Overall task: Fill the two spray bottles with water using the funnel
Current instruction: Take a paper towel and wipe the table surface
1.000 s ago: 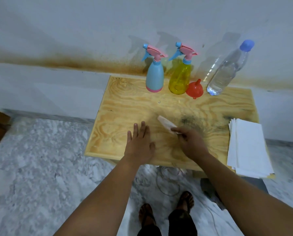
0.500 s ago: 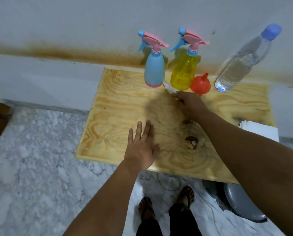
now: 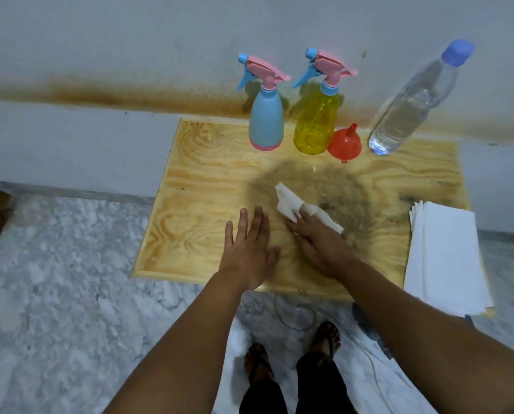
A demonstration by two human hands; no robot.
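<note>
Since before, the right hand (image 3: 318,243) pulled its pinched tissue (image 3: 291,204) nearer beside the flat left hand (image 3: 249,249); a far swipe could topple bottles (image 3: 266,121) and funnel (image 3: 344,146) at the worktop's (image 3: 205,180) far edge.

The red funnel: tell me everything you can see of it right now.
The red funnel looks like glossy translucent plastic. It sits mouth-down on the wooden table, wide rim on the board, narrow spout pointing up, with a small tab at its near rim. It stands at the back between the yellow spray bottle and the clear water bottle, close against the yellow one; contact cannot be told. Neither hand touches it.
</note>
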